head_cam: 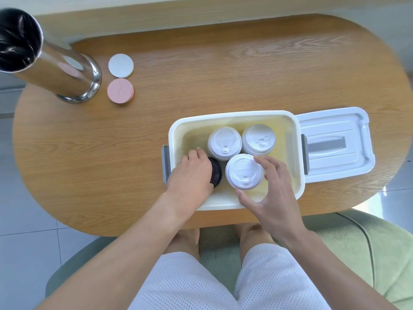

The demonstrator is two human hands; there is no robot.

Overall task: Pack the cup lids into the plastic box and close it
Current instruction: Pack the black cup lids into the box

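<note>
- Far-left corner of the table (223,70): a tall steel cylinder (55,70) stood there, with a white disc (121,65) and a pink disc (120,90) lying flat just beside it, near the far edge; cannot tell whether these count among the lids to pack
- Left hand (192,171): reached over the left wall of the plastic box (176,130), fingers curled down over a black lid stack (216,173) in the near-left corner of the box; grip looked closed on it, though the fingertips were hidden
- Black stack, judged: thin moulded plastic, light, slightly springy; best held by the rim from above, as nested lids could shear apart if squeezed at the side
- Two white lid stacks (224,143) (258,139) stood upright side by side along the far wall of the box, touching or nearly so
- Third white lid stack (244,171) stood in front of them, near the middle of the box
- Right hand (271,186): spread wide around that third stack, thumb on the near side, fingers on the right; it seemed to touch the rim at most, with no firm hold evident
- White stacks, judged: light, smooth, prone to toppling; steady at the rim, not the flexible dome
- Box lid (335,142): lay off the box at the right edge of the table, touching the box's right wall; closing not yet done; rigid and light, best lifted by its long edges
</note>
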